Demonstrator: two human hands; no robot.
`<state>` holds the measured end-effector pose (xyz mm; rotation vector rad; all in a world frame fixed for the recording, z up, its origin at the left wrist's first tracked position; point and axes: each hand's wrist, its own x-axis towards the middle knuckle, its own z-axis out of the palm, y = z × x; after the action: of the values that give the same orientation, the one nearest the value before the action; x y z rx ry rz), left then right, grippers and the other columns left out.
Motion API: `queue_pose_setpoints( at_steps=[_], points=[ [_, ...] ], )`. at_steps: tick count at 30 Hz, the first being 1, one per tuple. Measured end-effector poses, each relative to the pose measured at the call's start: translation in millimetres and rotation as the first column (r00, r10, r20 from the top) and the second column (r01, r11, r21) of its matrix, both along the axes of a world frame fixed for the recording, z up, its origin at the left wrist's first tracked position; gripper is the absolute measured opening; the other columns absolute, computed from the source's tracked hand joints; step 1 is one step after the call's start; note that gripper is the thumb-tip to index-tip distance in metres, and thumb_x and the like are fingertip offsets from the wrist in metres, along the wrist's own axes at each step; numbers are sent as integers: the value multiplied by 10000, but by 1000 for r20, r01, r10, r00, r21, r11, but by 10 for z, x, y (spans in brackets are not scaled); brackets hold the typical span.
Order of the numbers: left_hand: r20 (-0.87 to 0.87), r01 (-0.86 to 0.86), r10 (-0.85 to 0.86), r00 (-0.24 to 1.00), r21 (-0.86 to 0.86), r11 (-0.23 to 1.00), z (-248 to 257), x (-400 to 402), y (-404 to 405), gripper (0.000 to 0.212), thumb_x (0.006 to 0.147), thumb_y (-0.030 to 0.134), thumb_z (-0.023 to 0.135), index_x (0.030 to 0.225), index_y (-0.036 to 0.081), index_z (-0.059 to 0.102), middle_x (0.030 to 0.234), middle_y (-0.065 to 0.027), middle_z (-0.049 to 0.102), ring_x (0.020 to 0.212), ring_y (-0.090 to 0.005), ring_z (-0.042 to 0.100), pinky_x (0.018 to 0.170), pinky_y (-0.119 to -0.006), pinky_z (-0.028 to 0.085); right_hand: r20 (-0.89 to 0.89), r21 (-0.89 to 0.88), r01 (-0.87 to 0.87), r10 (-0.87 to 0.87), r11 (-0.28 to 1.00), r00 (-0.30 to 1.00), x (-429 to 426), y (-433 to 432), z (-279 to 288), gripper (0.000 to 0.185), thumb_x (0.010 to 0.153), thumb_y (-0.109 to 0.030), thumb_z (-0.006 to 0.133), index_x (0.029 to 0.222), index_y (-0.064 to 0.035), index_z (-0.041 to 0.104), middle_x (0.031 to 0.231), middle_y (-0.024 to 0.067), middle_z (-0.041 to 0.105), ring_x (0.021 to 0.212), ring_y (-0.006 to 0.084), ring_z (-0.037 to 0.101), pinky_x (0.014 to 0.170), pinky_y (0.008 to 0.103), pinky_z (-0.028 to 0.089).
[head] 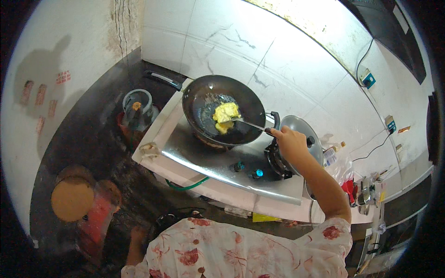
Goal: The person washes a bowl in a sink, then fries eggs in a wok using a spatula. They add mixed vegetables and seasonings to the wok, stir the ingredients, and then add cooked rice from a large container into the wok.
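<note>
A dark wok (252, 104) with a long black handle sits on the left side of a steel gas stove (208, 156). In it lies a yellow piece of what looks like fried egg (226, 112), with shiny oil around it. My right hand (291, 141) grips the dark end of a metal spatula (252, 124); the blade touches the egg. Just beyond that hand, a domed metal lid (294, 122) with a black knob leans over the right burner (275, 160). My left hand (139, 232) hangs low beside my body, dim and blurred, so its fingers are unclear.
A gas cylinder (137, 104) stands on the floor left of the counter (222, 198). A green hose (189, 185) loops below the front edge. Plastic bags (339, 170) and a bottle (336, 147) crowd the right. A round wooden-looking top (72, 199) is at lower left.
</note>
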<state>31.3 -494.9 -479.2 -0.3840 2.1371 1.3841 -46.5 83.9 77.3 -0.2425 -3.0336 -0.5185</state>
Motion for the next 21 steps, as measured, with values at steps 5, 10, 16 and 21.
queue_pose_setpoints(
  at_steps=[5, 10, 16, 21],
  points=[
    [123, 606, -806, 579, -726, 324, -147, 326, -201, 305, 745, 275, 583, 959, 62, 619, 885, -172, 625, 835, -302, 615, 658, -441, 485, -130, 21, -123, 124, 992, 984, -178, -106, -14, 399, 731, -38, 530, 1092, -199, 576, 810, 94, 544, 722, 266, 597, 564, 373, 465],
    [-31, 551, -855, 517, -752, 361, -497, 462, -505, 321, 744, 319, 596, 976, 100, 626, 906, -148, 630, 851, -306, 610, 691, -438, 483, -148, 4, -80, 80, 997, 986, -379, 101, -312, 378, 733, -33, 519, 1086, -160, 565, 835, 106, 554, 710, 276, 595, 568, 386, 463],
    [71, 574, -740, 669, -682, 453, -398, 320, -304, 268, 759, 326, 573, 873, 90, 632, 837, -135, 628, 789, -301, 611, 640, -419, 481, -8, -15, 15, -15, 1000, 1000, -57, -5, -89, 384, 754, -51, 501, 1098, -207, 566, 836, 120, 554, 727, 290, 597, 585, 398, 468],
    [-17, 448, -657, 754, -718, 532, -129, 278, -66, 250, 781, 302, 526, 769, 73, 626, 788, -127, 624, 752, -299, 614, 592, -382, 484, -51, -36, -106, 104, 994, 993, -112, -298, -138, 352, 762, -72, 505, 1094, -173, 561, 846, 125, 552, 733, 287, 597, 583, 409, 466]
  ],
)
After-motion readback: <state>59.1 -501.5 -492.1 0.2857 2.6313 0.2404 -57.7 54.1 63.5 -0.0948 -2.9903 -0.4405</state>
